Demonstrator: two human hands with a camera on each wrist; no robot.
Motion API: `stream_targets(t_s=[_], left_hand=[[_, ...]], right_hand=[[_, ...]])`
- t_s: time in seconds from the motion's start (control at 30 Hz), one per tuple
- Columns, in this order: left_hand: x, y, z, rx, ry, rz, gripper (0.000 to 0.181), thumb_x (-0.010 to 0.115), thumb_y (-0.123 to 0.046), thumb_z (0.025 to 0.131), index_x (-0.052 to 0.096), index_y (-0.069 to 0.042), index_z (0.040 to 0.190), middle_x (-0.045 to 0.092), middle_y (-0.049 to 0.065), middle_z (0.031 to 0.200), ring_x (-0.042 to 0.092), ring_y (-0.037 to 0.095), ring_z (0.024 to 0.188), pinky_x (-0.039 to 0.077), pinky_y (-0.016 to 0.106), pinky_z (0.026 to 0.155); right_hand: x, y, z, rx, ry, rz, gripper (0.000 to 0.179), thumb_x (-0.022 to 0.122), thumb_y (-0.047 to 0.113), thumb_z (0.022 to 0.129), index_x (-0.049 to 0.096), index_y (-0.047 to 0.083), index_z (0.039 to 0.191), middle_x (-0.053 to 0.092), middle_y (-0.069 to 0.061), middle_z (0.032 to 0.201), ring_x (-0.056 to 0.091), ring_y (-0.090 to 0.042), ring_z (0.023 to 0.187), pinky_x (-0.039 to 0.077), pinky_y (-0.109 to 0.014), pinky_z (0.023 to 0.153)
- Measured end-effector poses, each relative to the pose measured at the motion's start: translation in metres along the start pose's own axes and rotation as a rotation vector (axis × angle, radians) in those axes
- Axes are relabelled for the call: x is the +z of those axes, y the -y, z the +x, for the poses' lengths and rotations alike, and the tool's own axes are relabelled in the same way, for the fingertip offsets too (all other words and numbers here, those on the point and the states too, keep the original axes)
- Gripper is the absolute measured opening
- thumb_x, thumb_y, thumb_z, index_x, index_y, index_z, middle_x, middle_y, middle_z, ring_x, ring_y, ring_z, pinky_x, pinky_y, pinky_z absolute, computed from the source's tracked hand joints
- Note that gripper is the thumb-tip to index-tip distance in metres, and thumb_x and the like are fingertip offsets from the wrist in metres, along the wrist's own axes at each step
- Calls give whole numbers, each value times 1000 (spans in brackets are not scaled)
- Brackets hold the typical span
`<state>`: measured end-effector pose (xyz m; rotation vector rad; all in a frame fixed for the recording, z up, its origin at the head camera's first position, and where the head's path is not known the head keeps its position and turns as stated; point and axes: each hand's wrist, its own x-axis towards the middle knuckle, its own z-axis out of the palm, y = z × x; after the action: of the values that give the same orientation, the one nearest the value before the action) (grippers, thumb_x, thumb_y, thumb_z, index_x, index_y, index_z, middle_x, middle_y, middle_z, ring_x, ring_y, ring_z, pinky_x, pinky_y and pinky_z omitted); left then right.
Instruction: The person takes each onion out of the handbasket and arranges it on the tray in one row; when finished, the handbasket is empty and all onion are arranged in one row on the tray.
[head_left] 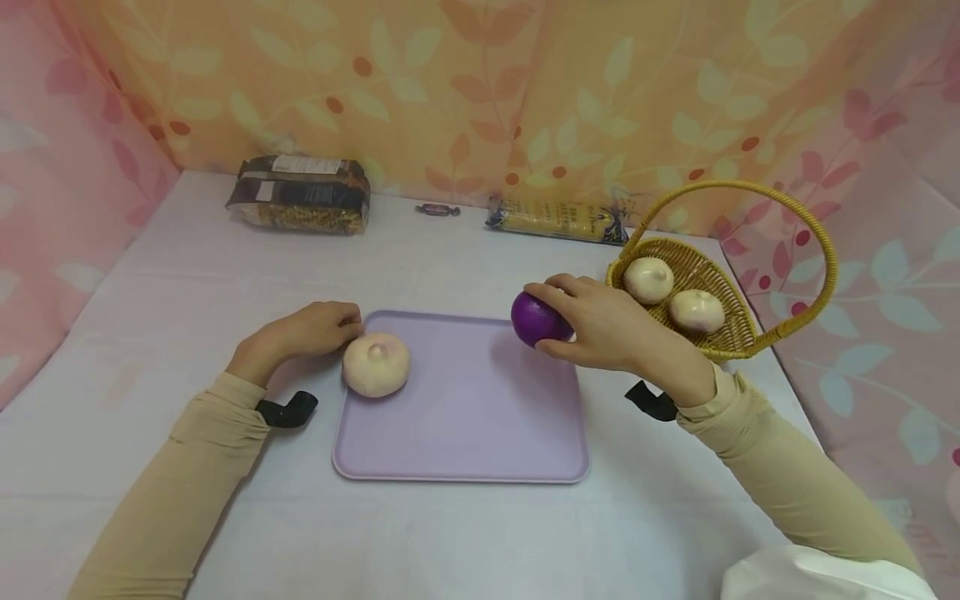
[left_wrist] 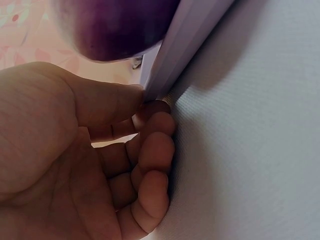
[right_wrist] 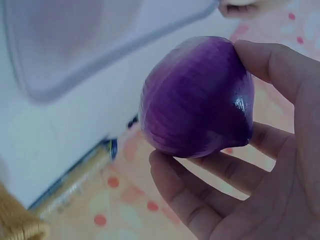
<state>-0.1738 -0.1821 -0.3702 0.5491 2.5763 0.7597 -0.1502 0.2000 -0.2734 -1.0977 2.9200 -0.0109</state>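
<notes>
A purple-and-white turnip [right_wrist: 197, 100] is held in my right hand [head_left: 611, 325], thumb on one side and fingers curled on the other. In the head view it hangs over the far right corner of the lilac tray [head_left: 465, 417]. My left hand [head_left: 315, 329] is at the far left corner of that tray. In the left wrist view its thumb and forefinger pinch the tray's edge, the other fingers curled against the tabletop. Close by, a second turnip [head_left: 377, 365] sits on the tray, pale side up, its purple side showing in the left wrist view.
A wicker basket [head_left: 738, 321] with a tall handle stands at the right, with two pale turnips [head_left: 697, 311] inside. Along the back lie a dark bag of dry food [head_left: 300, 196], a small wrapped candy [head_left: 437, 210] and a long yellow packet [head_left: 558, 218]. Patterned curtains hang around the table.
</notes>
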Motion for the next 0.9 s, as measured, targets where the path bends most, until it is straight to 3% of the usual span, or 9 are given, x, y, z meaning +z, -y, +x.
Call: stream_targets(t_s=[0.33,0.67,0.9], left_hand=[[1,3,2,1,-3,-6,16,48,-15,99,58,-8,89,49,2,75,47,17,72,36,29,63],[1,3,2,-7,4,-14,17,48,-16,100,58,-8,89,49,2,74,47,16,70,36,29,62],[1,1,1,-7,1,-13,16,48,-15,100,58,-8,89,49,3,75,47,17,71,36,29,63]], right_hand=[[33,30,19,-104,75,41,68,73,41,83,50,10,138,58,-9,134,62,-27,108,54,-42,87],[54,47,32,-179,54,12,64,74,38,82,53,12,137,59,-7,128,61,-25,102,55,-38,82],[57,54,41,-212,38,8,66,72,41,85,51,11,140,58,-9,133,62,-26,107,53,-37,90]])
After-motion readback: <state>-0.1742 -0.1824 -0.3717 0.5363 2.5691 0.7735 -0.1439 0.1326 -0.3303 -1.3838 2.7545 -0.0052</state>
